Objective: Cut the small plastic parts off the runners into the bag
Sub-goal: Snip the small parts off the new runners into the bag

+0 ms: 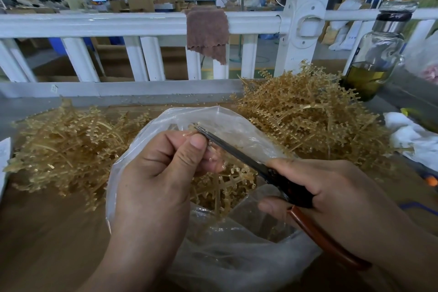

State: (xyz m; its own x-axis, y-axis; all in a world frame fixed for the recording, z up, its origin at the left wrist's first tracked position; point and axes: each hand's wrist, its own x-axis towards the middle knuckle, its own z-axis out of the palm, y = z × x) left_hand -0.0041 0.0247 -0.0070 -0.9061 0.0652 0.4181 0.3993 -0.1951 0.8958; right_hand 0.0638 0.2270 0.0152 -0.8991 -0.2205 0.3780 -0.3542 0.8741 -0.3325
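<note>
Currently cutting: my left hand (154, 173) pinches amber branched plastic runner (222, 185); right hand (331, 192) grips brown-handled black snips (239, 153); next, likely: snip over clear plastic bag (237, 263).

Left hand (156, 173) centre frame, thumb and forefinger pinching a runner (189, 133), right hand (331, 192) lower right, fingers wrapped round the cutters (237, 152), thumb beneath, both forearms entering from the bottom edge

brown cloth (207, 31) on white railing (94, 23), glass bottle (376, 54)
</note>
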